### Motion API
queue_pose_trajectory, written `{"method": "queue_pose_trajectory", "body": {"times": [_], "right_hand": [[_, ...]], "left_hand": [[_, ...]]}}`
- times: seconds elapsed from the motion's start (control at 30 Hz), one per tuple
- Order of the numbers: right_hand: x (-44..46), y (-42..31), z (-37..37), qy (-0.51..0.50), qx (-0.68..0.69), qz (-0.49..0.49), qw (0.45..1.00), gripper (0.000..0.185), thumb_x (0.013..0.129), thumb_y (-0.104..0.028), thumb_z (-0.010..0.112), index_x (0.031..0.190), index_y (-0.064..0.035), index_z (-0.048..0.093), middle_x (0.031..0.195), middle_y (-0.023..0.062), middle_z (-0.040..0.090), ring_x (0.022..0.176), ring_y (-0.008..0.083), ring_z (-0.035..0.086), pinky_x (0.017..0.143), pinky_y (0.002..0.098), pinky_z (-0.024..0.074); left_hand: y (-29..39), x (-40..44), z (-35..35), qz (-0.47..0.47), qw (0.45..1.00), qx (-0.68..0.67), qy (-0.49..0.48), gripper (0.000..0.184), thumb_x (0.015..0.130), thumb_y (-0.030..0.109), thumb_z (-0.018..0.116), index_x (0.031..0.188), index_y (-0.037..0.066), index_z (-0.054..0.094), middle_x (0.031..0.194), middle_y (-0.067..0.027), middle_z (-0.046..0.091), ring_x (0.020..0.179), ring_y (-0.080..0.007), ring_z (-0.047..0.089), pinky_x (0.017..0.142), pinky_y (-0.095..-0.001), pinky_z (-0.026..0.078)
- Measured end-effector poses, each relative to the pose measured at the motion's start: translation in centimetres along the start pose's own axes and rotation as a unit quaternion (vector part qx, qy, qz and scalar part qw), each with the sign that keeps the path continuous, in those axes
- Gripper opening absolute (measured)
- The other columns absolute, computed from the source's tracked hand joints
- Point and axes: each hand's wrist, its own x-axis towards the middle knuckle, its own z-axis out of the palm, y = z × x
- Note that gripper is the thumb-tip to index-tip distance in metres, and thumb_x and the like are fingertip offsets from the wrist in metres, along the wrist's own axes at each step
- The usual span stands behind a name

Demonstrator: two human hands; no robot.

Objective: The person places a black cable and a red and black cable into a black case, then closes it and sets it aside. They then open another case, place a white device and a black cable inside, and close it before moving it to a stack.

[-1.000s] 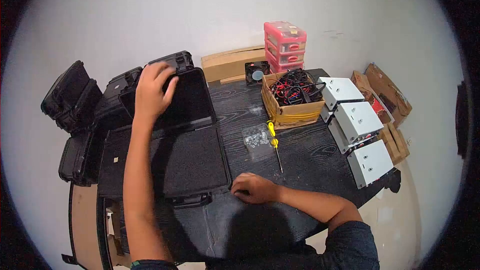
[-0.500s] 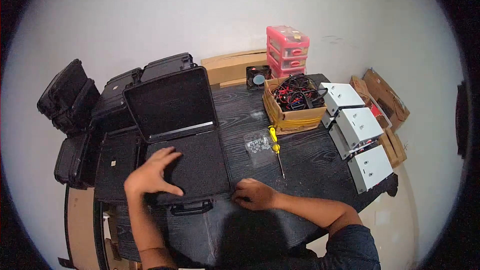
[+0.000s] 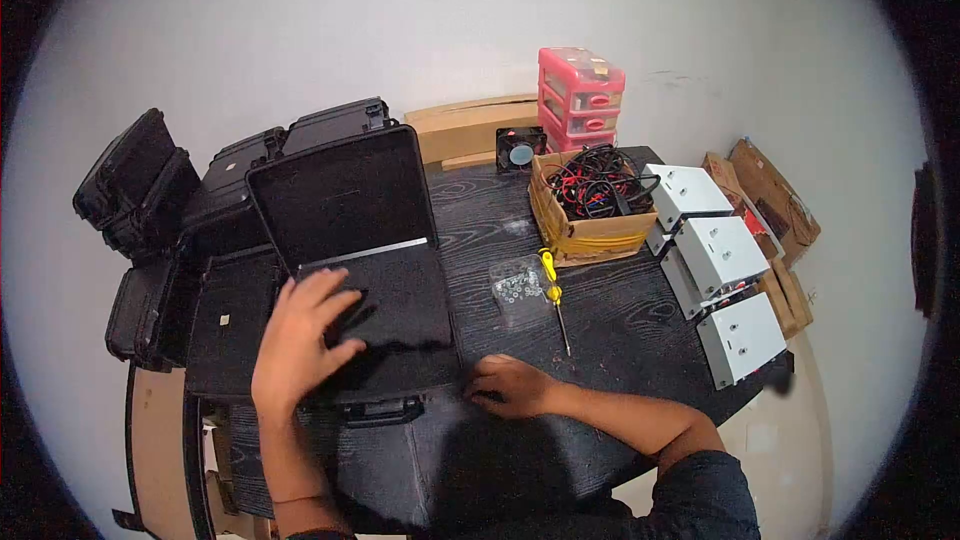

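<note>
Here's the big black wood-grain table (image 3: 475, 215), its near edge partly lost behind the dark-clothed person, the view's round border swallowing the corners. On it, left of centre, stands the open black hard-shell case (image 3: 345, 195), lid tilted up towards twelve o'clock, a pale strip along the hinge side. Its dark base shows little detail, and the forearm and hand cover its near left part; the black carry handle (image 3: 382, 412) pokes out at six.

From the case's middle, a closed black case (image 3: 232, 330) sits at nine, three white metal boxes (image 3: 722, 252) at three, and the brown cardboard box (image 3: 603, 240) of tangled cables at two.

And the left hand (image 3: 303, 340), slightly blurred, is over the base at seven: fingers bent and parted, thumb well out, nothing seen in its grip; contact I can't tell. The right hand (image 3: 508, 387) lies at four, beside the case's near corner, fingers curled in loosely; whether they pinch anything, I can't tell.

Towards three, there's the yellow-handled screwdriver (image 3: 555, 295), just beside a clear plastic bag (image 3: 517, 292) of tiny metal rings.
</note>
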Motion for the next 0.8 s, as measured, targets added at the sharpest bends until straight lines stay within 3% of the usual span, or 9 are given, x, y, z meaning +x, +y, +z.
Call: {"method": "queue_pose_trajectory", "body": {"times": [0.13, 0.23, 0.33, 0.4, 0.5, 0.53, 0.57, 0.67, 0.8], "right_hand": [[0.0, -0.1, -0.1, 0.001, 0.009, -0.002, 1.000, 0.027, 0.088, -0.019, 0.069, 0.114, -0.0117, 0.070, 0.108, 0.0114, 0.062, 0.110, 0.0344, 0.061, 0.098, 0.0467, 0.0487], [0.1, -0.3, -0.3, 0.007, 0.001, -0.007, 1.000, 0.026, 0.087, -0.019, 0.070, 0.112, -0.0115, 0.070, 0.107, 0.0111, 0.062, 0.109, 0.0340, 0.061, 0.097, 0.0459, 0.0496], [0.1, -0.5, -0.6, 0.009, -0.004, -0.005, 1.000, 0.026, 0.086, -0.018, 0.071, 0.111, -0.0112, 0.070, 0.106, 0.0108, 0.062, 0.108, 0.0337, 0.061, 0.096, 0.0456, 0.0500], [0.1, -0.5, -0.6, 0.013, -0.003, -0.008, 1.000, 0.026, 0.086, -0.018, 0.071, 0.111, -0.0111, 0.070, 0.106, 0.0106, 0.061, 0.108, 0.0336, 0.061, 0.096, 0.0457, 0.0501], [0.1, -0.5, -0.6, 0.013, 0.013, -0.007, 1.000, 0.026, 0.086, -0.017, 0.072, 0.111, -0.0114, 0.070, 0.109, 0.0102, 0.062, 0.109, 0.0334, 0.061, 0.097, 0.0456, 0.0497], [0.1, -0.5, -0.7, 0.014, 0.021, -0.008, 1.000, 0.026, 0.086, -0.017, 0.072, 0.111, -0.0114, 0.070, 0.110, 0.0102, 0.062, 0.109, 0.0332, 0.061, 0.098, 0.0456, 0.0494], [0.1, -0.5, -0.7, 0.016, 0.030, -0.008, 0.999, 0.026, 0.086, -0.017, 0.072, 0.111, -0.0114, 0.070, 0.111, 0.0102, 0.062, 0.110, 0.0331, 0.061, 0.098, 0.0456, 0.0490], [0.2, -0.5, -0.6, 0.004, 0.009, -0.008, 1.000, 0.027, 0.087, -0.017, 0.071, 0.113, -0.0119, 0.071, 0.114, 0.0103, 0.062, 0.112, 0.0328, 0.060, 0.099, 0.0456, 0.0483], [0.1, -0.4, -0.5, -0.002, 0.006, -0.003, 1.000, 0.028, 0.087, -0.016, 0.071, 0.115, -0.0121, 0.071, 0.113, 0.0103, 0.062, 0.113, 0.0329, 0.060, 0.100, 0.0455, 0.0482]], "left_hand": [[-0.8, 1.6, 0.2, 0.056, 0.957, 0.120, 0.258, 0.040, 0.075, 0.005, 0.081, 0.113, 0.006, 0.070, 0.133, -0.0146, 0.062, 0.124, -0.0400, 0.058, 0.108, -0.0543, 0.046], [-5.1, 1.7, 3.5, 0.106, 0.875, 0.239, 0.407, 0.032, 0.079, 0.004, 0.082, 0.106, 0.010, 0.068, 0.106, -0.0076, 0.061, 0.096, -0.0283, 0.060, 0.092, -0.0526, 0.048], [-5.8, 2.5, 5.2, 0.141, 0.855, 0.254, 0.429, 0.024, 0.082, 0.009, 0.082, 0.099, 0.012, 0.065, 0.085, -0.0009, 0.061, 0.082, -0.0224, 0.061, 0.085, -0.0434, 0.045], [-5.3, 2.2, 5.1, 0.092, 0.908, 0.282, 0.297, 0.019, 0.085, 0.013, 0.079, 0.098, 0.011, 0.065, 0.085, -0.0006, 0.063, 0.082, -0.0215, 0.062, 0.088, -0.0447, 0.043], [-4.1, 2.9, 5.0, 0.050, 0.952, 0.210, 0.218, 0.027, 0.085, 0.024, 0.077, 0.105, 0.008, 0.069, 0.106, -0.0034, 0.069, 0.107, -0.0246, 0.065, 0.117, -0.0617, 0.031], [-4.7, 2.6, 5.3, 0.009, 0.973, 0.181, 0.147, 0.037, 0.083, 0.028, 0.079, 0.114, 0.009, 0.071, 0.133, -0.0065, 0.065, 0.133, -0.0274, 0.055, 0.124, -0.0661, 0.018], [-5.2, 2.4, 5.7, 0.009, 0.973, 0.180, 0.146, 0.037, 0.083, 0.028, 0.079, 0.114, 0.009, 0.071, 0.133, -0.0065, 0.065, 0.133, -0.0274, 0.055, 0.124, -0.0661, 0.018], [-7.0, 2.2, 6.5, -0.046, 0.992, 0.112, 0.032, 0.058, 0.081, 0.031, 0.081, 0.134, 0.013, 0.067, 0.165, -0.0081, 0.038, 0.154, -0.0327, 0.032, 0.122, -0.0664, 0.024], [-7.5, 2.1, 6.4, -0.071, 0.995, 0.071, 0.029, 0.063, 0.081, 0.030, 0.082, 0.138, 0.012, 0.064, 0.165, -0.0099, 0.037, 0.154, -0.0371, 0.031, 0.121, -0.0663, 0.026]]}}
